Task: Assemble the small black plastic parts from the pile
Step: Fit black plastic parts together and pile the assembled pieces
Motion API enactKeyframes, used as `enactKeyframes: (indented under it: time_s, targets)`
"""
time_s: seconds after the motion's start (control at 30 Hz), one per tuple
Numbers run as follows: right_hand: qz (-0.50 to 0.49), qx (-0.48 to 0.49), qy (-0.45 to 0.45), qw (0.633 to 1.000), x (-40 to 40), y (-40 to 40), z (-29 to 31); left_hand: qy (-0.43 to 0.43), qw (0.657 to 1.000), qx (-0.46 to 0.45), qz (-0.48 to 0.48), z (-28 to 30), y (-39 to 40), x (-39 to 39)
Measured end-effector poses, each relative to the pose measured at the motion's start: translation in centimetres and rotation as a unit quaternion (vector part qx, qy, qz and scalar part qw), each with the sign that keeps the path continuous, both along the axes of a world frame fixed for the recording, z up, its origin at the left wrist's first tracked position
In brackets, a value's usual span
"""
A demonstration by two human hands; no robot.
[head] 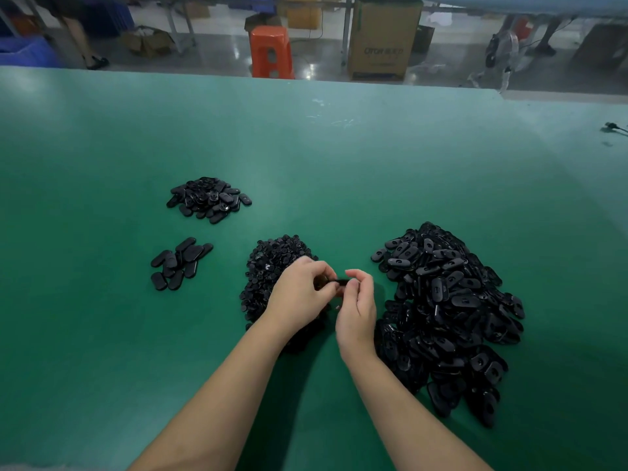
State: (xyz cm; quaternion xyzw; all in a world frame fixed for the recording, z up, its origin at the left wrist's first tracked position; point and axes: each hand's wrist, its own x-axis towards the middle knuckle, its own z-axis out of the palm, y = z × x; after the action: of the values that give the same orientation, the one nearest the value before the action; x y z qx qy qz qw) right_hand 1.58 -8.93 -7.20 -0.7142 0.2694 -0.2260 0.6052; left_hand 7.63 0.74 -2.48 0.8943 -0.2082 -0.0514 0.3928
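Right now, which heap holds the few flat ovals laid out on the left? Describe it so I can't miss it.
On the green table, look left of the hands. Two heaps sit there; take the nearer one, the small heap. Unlike the far heap, it is a sparse, nearly flat scatter of smooth ovals.

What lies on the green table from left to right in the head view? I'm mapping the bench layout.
Small flat group of oval parts → heap of small round parts → left hand → right hand → big pile of oval parts.
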Motion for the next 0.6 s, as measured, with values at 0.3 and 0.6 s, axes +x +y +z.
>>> enactKeyframes:
  time_s: [0.3,0.6]
  targets:
    - [0.024,-0.012,0.032,0.999,-0.2,0.1,0.2,0.073,0.926,-0.096,0.358,-2.1,10.4,4.8]
    - [0.029,-0.038,0.047,0.998,-0.1,0.1,0.1,0.001,0.911,0.0,0.412,-3.5,14.9,4.5]
